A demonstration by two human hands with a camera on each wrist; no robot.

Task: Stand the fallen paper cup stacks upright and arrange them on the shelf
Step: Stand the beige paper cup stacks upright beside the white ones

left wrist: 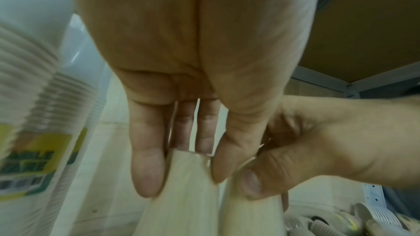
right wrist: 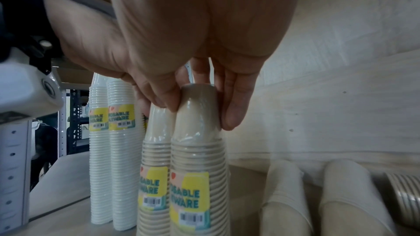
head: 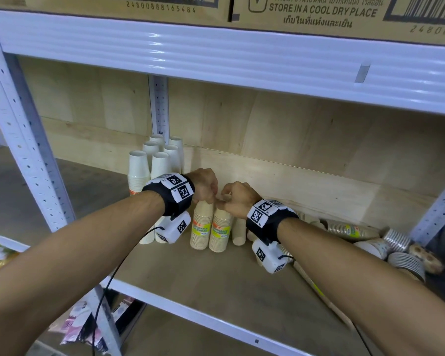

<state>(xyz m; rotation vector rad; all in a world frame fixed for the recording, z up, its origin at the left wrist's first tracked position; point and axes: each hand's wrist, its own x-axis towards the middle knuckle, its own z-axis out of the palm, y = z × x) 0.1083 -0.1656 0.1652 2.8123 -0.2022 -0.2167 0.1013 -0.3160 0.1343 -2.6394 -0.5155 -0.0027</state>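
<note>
On the pale wooden shelf board (head: 190, 273), the cluster of wrapped white paper cup stacks (head: 154, 160) beyond the left hand (head: 203, 186) already stands upright. Each hand pinches the top of one upright beige wrapped cup stack: left (head: 201, 227), right hand (head: 238, 199) its neighbour (head: 220, 229). Outside the right hand, fallen striped and beige stacks (head: 350, 229) still await righting; I judge the job about half done.

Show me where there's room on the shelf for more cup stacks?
The shelf board is bare in front of the two beige stacks the left hand and right hand grip, and along the far left. Crowded: white stacks behind, fallen stacks at right.
</note>
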